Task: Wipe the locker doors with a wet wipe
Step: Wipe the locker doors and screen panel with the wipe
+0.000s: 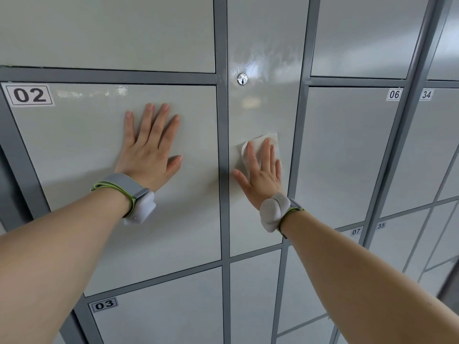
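Two hands lie flat on the lockers, fingers straight and spread. The left hand [149,147] presses door 02 [74,145] and holds nothing. On the narrow door [260,110] to its right, below the lock [242,79], the right hand [263,175] presses the wet wipe [258,139]. The fingers hide the wipe's lower part; only its top and side edges show.

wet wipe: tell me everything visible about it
The wet wipe is a thin white sheet, slightly creased, its left edge curled. It lies flat on the narrow grey locker door, below the keyhole. The right hand presses it there with straight, spread fingers, covering its lower part; its top edge and corner show.
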The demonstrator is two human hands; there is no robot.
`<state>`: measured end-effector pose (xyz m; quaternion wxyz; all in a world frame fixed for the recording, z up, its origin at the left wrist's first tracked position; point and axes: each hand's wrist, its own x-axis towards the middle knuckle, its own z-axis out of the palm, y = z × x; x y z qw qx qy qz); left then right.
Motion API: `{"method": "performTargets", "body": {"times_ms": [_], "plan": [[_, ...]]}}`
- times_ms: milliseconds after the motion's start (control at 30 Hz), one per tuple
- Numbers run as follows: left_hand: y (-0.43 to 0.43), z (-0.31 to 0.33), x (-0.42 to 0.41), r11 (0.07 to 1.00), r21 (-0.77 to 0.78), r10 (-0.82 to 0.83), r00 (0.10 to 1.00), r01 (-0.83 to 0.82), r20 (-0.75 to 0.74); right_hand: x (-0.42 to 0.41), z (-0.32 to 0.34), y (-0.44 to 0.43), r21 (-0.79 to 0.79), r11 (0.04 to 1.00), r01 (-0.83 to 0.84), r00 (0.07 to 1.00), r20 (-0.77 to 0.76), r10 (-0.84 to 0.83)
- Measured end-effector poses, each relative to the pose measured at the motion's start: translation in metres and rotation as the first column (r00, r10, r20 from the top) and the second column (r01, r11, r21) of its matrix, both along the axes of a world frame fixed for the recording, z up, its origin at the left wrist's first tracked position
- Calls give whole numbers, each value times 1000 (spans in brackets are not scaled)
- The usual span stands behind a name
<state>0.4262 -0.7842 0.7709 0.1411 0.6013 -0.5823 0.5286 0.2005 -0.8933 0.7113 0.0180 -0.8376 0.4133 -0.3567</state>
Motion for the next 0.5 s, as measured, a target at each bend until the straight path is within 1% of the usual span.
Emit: {"method": "performTargets", "body": {"times_ms": [133, 233, 400, 500], "plan": [[0, -3, 0, 1000, 15, -3, 1000, 3, -6, -10, -37, 2, 73, 997, 31, 998, -53, -27], [1, -4, 0, 1000, 26, 2, 1000, -2, -10, -14, -40, 1, 100, 994, 33, 998, -56, -28], [1, -6, 0, 999, 29, 14, 1000, -13, -20, -12, 8, -8, 31, 1000, 4, 996, 90, -6], [2, -7, -1, 999, 37, 15, 1000, -14, -13, -11, 16, -13, 3, 1000, 26, 991, 133, -26]]}}
